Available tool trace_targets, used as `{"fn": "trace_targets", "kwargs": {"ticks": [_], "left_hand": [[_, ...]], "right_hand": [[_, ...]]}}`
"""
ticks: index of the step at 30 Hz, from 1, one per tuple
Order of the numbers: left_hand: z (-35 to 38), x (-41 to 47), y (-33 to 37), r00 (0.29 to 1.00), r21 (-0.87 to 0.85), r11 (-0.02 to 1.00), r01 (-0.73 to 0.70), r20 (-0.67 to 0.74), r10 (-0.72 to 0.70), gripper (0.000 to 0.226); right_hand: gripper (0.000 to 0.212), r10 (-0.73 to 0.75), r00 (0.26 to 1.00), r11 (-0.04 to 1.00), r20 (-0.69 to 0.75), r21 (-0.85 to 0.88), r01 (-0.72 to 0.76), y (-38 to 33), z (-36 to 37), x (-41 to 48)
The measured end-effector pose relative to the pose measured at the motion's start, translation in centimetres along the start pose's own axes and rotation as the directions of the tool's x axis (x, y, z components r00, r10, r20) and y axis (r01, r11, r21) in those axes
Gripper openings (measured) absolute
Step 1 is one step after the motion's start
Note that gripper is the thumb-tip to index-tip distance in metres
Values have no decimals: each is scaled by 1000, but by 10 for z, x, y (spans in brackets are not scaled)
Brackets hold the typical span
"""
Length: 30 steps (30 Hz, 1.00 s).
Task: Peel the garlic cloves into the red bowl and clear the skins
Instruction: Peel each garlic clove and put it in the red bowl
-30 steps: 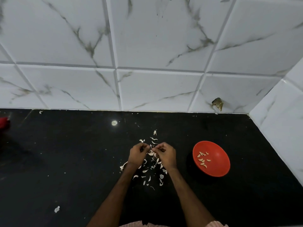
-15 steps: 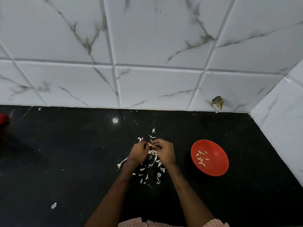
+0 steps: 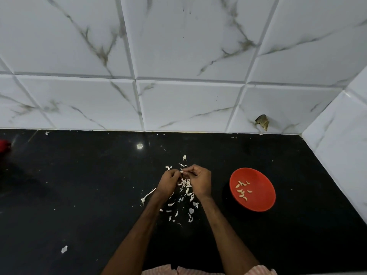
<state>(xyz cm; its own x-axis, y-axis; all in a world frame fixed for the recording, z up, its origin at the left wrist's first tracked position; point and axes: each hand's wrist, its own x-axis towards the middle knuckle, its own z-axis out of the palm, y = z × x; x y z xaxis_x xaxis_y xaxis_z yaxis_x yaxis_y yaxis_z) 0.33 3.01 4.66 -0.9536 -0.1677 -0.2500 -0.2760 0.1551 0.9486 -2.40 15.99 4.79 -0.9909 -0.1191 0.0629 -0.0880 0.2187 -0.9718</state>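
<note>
My left hand and my right hand meet fingertip to fingertip over the black counter, both pinching a small garlic clove that is mostly hidden by the fingers. White garlic skins lie scattered under and around the hands, with a long strip just left of the left wrist. The red bowl sits to the right of my right hand and holds several peeled cloves.
White marble-look tiled walls close the counter at the back and on the right. A red object shows at the far left edge. A stray skin piece lies near the front left. A brown scrap clings to the back wall.
Both hands have stayed together at the same spot working the clove; only the fingers have shifted slightly. The bowl and skins have not moved.
</note>
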Motion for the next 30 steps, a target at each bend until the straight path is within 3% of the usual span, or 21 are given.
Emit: {"fn": "trace_targets", "kwargs": {"ticks": [11, 19, 26, 30], "left_hand": [[-2, -5, 0, 992, -27, 996, -81, -96, 78, 48], [-12, -6, 15, 986, -87, 984, -153, -73, 147, 36], [-15, -8, 30, 977, -104, 973, -204, -85, 195, 28], [-17, -9, 34, 969, -94, 967, -237, -93, 229, 26]], "right_hand": [[29, -5, 999, 999, -51, 46, 7, -5, 9, -7], [13, 9, 1000, 981, 0, 192, -9, -15, 7, -2], [35, -50, 999, 996, 8, 79, 49, -23, 5, 2], [24, -31, 998, 990, 51, 140, 23, -31, 0, 4]]}}
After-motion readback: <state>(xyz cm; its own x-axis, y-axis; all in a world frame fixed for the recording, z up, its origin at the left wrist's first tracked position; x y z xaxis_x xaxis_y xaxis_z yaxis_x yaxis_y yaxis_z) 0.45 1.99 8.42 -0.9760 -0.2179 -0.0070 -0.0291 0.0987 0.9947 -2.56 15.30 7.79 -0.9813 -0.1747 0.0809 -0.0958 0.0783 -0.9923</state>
